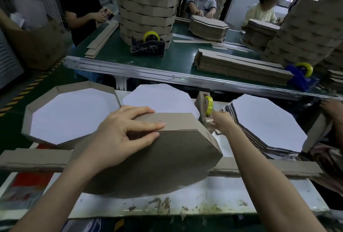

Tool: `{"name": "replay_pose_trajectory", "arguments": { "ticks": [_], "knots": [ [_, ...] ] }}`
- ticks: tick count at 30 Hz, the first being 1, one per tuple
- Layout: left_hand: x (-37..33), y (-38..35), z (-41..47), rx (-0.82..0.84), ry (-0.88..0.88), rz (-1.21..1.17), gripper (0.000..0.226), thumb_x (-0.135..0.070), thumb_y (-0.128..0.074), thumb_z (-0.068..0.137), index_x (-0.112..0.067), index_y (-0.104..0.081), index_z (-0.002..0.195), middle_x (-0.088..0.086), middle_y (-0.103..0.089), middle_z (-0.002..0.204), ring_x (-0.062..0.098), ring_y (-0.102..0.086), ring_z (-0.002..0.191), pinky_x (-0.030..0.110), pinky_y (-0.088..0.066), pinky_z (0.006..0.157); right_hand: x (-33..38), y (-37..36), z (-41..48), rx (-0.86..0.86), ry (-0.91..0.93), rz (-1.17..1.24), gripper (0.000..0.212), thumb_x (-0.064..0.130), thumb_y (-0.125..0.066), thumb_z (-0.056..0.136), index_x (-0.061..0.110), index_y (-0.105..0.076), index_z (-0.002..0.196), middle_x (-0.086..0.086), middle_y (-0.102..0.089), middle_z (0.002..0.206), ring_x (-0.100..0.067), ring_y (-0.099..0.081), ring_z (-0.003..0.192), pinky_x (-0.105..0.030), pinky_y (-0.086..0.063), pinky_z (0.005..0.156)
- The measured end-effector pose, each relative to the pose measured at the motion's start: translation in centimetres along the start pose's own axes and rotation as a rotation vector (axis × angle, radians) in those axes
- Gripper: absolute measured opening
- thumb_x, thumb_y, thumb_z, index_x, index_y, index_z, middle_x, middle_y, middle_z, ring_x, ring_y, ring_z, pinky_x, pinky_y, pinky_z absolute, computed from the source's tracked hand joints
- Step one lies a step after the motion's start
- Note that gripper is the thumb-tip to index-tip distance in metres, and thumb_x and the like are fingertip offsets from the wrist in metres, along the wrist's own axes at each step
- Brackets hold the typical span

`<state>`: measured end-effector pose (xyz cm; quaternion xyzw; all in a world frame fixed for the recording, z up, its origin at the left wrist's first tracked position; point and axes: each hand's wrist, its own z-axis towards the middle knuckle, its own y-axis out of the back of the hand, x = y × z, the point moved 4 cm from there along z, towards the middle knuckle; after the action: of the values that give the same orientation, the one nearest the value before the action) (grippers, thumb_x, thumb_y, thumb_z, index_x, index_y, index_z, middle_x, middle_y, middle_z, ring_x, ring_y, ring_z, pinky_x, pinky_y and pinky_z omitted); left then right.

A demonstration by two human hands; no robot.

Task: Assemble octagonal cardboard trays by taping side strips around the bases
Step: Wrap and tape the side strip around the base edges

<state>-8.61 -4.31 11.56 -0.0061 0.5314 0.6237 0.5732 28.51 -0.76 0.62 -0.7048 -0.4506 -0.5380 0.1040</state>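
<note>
An upside-down octagonal tray [157,161] lies tilted in front of me, brown base up. My left hand [126,129] holds its side strip [178,123] against the base edge, thumb on the base and fingers over the strip's seam. My right hand [221,123] reaches to the small tape dispenser [207,109] with a yellow roll, fingertips pinching at the tape end by its cutter. A finished tray [42,105] with a white inside sits at the left. A white octagonal base [159,98] lies behind the tray. A stack of white bases [267,126] stands at the right.
Long brown side strips [33,159] run across the white worktable [204,200] under the tray. Beyond a metal rail [167,75] is a green belt with tall tray stacks [146,7], strip piles [239,66] and two more dispensers. Other people work there; another hand [332,109] shows at far right.
</note>
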Motion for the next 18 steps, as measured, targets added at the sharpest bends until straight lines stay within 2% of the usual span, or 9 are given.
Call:
{"name": "replay_pose_trajectory", "arguments": {
  "ticks": [2,3,4,5,7,11,15,17,18],
  "knots": [
    [0.2,0.0,0.4,-0.001,0.012,-0.011,0.029,-0.061,-0.051,0.080,-0.067,-0.059,0.107,-0.035,-0.050,0.124,-0.003,-0.045,0.119,0.028,-0.042,0.093,-1.3,0.3,1.8,-0.015,-0.038,-0.062,0.011,0.010,-0.048,0.100,0.006,-0.053,0.092,-0.010,-0.053,0.079,-0.022,-0.054,0.062,-0.023,-0.044,0.038],
    [0.3,-0.1,0.7,0.003,0.018,-0.013,0.030,-0.061,-0.051,0.080,-0.067,-0.058,0.108,-0.035,-0.050,0.125,-0.002,-0.046,0.119,0.029,-0.042,0.094,-1.8,0.3,2.6,-0.010,-0.042,-0.081,0.010,0.011,-0.047,0.101,0.007,-0.052,0.094,-0.009,-0.053,0.077,-0.021,-0.055,0.062,-0.022,-0.043,0.036],
    [0.3,-0.2,0.9,0.007,0.024,-0.013,0.030,-0.062,-0.052,0.079,-0.067,-0.058,0.108,-0.035,-0.051,0.124,-0.002,-0.046,0.119,0.029,-0.042,0.094,-2.2,0.2,3.6,-0.001,-0.045,-0.104,0.008,0.010,-0.046,0.101,0.007,-0.052,0.096,-0.009,-0.054,0.080,-0.024,-0.058,0.067,-0.026,-0.049,0.041],
    [0.5,-0.2,1.2,0.009,0.027,-0.012,0.030,-0.062,-0.052,0.079,-0.067,-0.058,0.108,-0.035,-0.051,0.124,-0.001,-0.046,0.119,0.028,-0.042,0.094,-2.5,0.0,4.4,0.006,-0.046,-0.140,0.007,0.007,-0.044,0.101,0.007,-0.051,0.098,-0.010,-0.056,0.083,-0.027,-0.060,0.075,-0.034,-0.056,0.053],
    [0.8,-0.3,1.6,0.015,0.029,-0.006,0.031,-0.062,-0.052,0.079,-0.067,-0.058,0.109,-0.036,-0.051,0.125,-0.002,-0.046,0.120,0.026,-0.042,0.093,-2.8,-0.3,5.9,0.019,-0.030,-0.257,0.011,0.004,-0.042,0.100,0.010,-0.051,0.095,-0.009,-0.055,0.087,-0.027,-0.059,0.086,-0.041,-0.057,0.077],
    [1.6,-0.1,2.4,0.021,0.047,0.005,0.030,-0.061,-0.053,0.080,-0.063,-0.061,0.109,-0.032,-0.053,0.127,0.000,-0.047,0.122,0.025,-0.041,0.093,-3.2,-0.4,8.1,-0.059,-0.023,-0.432,0.021,0.017,-0.056,0.097,0.005,-0.050,0.080,-0.015,-0.056,0.094,-0.027,-0.059,0.082,-0.036,-0.054,0.071],
    [2.2,-0.2,2.9,0.032,0.054,0.010,0.030,-0.061,-0.054,0.081,-0.062,-0.062,0.109,-0.031,-0.053,0.128,0.003,-0.047,0.123,0.026,-0.042,0.092,-3.4,-0.4,9.6,-0.106,-0.075,-0.402,0.026,0.012,-0.069,0.090,0.004,-0.047,0.080,-0.022,-0.058,0.106,-0.033,-0.066,0.090,-0.038,-0.055,0.066],
    [2.6,-0.2,3.1,0.035,0.059,0.017,0.030,-0.061,-0.053,0.081,-0.063,-0.062,0.109,-0.031,-0.053,0.128,0.003,-0.046,0.124,0.028,-0.043,0.093,-3.4,-0.5,10.2,-0.106,-0.098,-0.410,0.023,0.008,-0.068,0.090,0.004,-0.048,0.080,-0.021,-0.060,0.098,-0.033,-0.067,0.088,-0.041,-0.058,0.070],
    [2.7,-0.3,3.1,0.037,0.060,0.019,0.030,-0.062,-0.054,0.081,-0.063,-0.061,0.109,-0.031,-0.053,0.128,0.003,-0.047,0.124,0.029,-0.044,0.093,-3.4,-0.6,10.4,-0.104,-0.118,-0.390,0.020,0.007,-0.066,0.091,0.003,-0.050,0.080,-0.019,-0.062,0.089,-0.031,-0.066,0.079,-0.040,-0.057,0.068]
  ]
}}
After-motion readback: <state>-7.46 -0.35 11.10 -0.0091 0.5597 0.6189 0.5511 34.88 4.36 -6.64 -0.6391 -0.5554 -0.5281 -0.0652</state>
